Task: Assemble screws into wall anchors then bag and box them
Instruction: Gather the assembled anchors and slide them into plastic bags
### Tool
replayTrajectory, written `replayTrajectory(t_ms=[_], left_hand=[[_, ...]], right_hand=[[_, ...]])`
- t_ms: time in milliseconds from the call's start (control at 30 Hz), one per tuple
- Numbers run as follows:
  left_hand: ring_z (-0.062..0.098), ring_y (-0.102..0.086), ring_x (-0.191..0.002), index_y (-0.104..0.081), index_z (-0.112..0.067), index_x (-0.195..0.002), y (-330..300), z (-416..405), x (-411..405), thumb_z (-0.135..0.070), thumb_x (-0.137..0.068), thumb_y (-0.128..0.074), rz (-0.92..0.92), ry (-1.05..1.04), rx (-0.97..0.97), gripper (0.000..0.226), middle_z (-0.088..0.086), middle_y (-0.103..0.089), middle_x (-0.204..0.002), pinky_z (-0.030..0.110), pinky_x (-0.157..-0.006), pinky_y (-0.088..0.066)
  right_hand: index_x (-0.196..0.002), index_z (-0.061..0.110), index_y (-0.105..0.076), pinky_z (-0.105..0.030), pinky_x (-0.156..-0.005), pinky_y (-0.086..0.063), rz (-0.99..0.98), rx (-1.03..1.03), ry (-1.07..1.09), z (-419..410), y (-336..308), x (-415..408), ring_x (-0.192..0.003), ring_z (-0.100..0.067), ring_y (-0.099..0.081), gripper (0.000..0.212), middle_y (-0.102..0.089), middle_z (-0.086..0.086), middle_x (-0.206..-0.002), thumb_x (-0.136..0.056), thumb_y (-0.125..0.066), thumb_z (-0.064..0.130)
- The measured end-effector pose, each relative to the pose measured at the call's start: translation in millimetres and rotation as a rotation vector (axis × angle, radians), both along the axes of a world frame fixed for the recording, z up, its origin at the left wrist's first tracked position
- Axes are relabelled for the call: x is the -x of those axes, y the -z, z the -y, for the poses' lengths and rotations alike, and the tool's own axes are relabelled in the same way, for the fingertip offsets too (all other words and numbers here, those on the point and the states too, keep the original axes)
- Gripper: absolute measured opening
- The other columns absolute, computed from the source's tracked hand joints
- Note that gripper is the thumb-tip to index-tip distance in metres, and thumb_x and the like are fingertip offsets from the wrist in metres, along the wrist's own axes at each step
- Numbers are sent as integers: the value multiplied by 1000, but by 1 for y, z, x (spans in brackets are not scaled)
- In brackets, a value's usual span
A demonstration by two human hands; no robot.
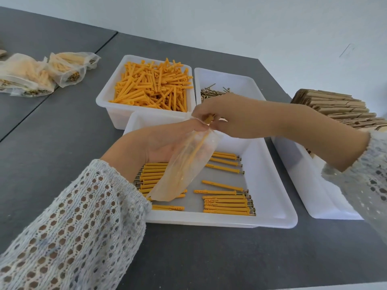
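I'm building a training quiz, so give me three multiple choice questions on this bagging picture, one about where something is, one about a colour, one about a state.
1. Where are the loose screws?
A. back right bin
B. near tray
C. on the table

2. What colour are the wall anchors?
A. blue
B. orange
C. grey

3. What is the left hand doing?
A. lying flat
B. holding a clear bag
C. lifting a bin

Answers: 1 A, the screws lie in the white bin beside the anchors; 2 B, the pile is orange; 3 B, its fingers pinch the bag's mouth while the right hand feeds an anchor in.
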State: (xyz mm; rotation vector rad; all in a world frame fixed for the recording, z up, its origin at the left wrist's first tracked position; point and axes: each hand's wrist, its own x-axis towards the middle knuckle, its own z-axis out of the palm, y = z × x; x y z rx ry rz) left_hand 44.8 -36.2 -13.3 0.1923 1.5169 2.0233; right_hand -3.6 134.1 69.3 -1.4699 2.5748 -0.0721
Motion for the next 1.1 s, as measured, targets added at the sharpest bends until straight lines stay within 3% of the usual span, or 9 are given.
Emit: replayTrajectory(t_ms=[133, 233, 400, 467, 533, 633, 833, 1033, 1100], left_hand=[[13, -63, -67, -60, -18, -107, 0, 1, -1, -29, -86, -61, 6, -2, -11, 24, 0, -67, -80, 26, -64, -55], [15, -61, -69, -61, -16, -108, -1, 3, -1, -34, -86, -65, 30, -5, 47, 29, 2, -65, -83, 29, -68, -53], [20, -56, -86, -63, -10, -119, -8, 0, -4, -33, -83, -61, 2, -21, -30, 42, 8, -63, -100, 31, -78, -50], [22, -57, -93, -54, -6, -138, -9, -1, -4, -29, -84, -62, -15, -38, -126, 59, 12, -59, -114, 30, -78, -54], [20, -64, -87, -58, -9, -135, -10, -1, -4, -27, -77, -67, -21, -59, -214, 61, 11, -64, -111, 29, -74, -57], [20, -65, -88, -66, -15, -125, -10, -1, -3, -26, -76, -63, -80, -109, -209, 51, 10, -68, -114, 29, -73, -58], [19, -64, -82, -65, -14, -119, -9, -3, -7, -31, -81, -57, -64, -103, -99, 43, 10, -68, -103, 28, -71, -57], [14, -66, -67, -74, -17, -92, -7, -2, -12, -36, -82, -63, 13, -48, 0, 24, 4, -71, -82, 23, -63, -56], [15, -65, -68, -76, -17, -89, -6, -1, -12, -36, -80, -63, 30, -26, 25, 24, 5, -70, -84, 25, -65, -56]], right_hand=[[-121, 13, -62, -33, -99, -50, 343, 313, 209, -12, -5, 2, -112, -16, -60, 46, -61, -5, -123, -93, -39, -16], [-118, 14, -62, -42, -93, -51, 317, 353, 407, -28, 3, 12, -106, -25, -64, 41, -61, -9, -121, -94, -39, -11], [-112, 30, -61, -24, -80, -48, 280, -107, 453, -54, 39, 7, -95, -9, -63, 28, -64, 9, -103, -99, -43, 12], [-119, 29, -59, -24, -81, -44, 234, -375, 418, -57, 57, -1, -101, -13, -57, 23, -59, 9, -107, -100, -47, 25], [-121, 20, -57, -29, -83, -44, 118, -542, 356, -56, 75, -12, -103, -19, -55, 27, -57, 3, -109, -99, -50, 35], [-115, 12, -48, -32, -73, -42, -10, -569, 331, -52, 95, -28, -93, -23, -56, 34, -54, -1, -102, -97, -54, 41], [-114, 10, -43, -33, -64, -38, -63, -523, 320, -51, 111, -31, -77, -22, -48, 15, -39, 3, -76, -101, -45, 17], [-114, 12, -43, -34, -64, -37, -175, -585, 252, -50, 118, -35, -69, -22, -47, 14, -59, -3, -91, -101, -42, 17], [-116, 14, -42, -31, -61, -35, -142, -562, 281, -49, 108, -31, -61, -17, -43, 18, -50, 3, -78, -98, -45, 11]])
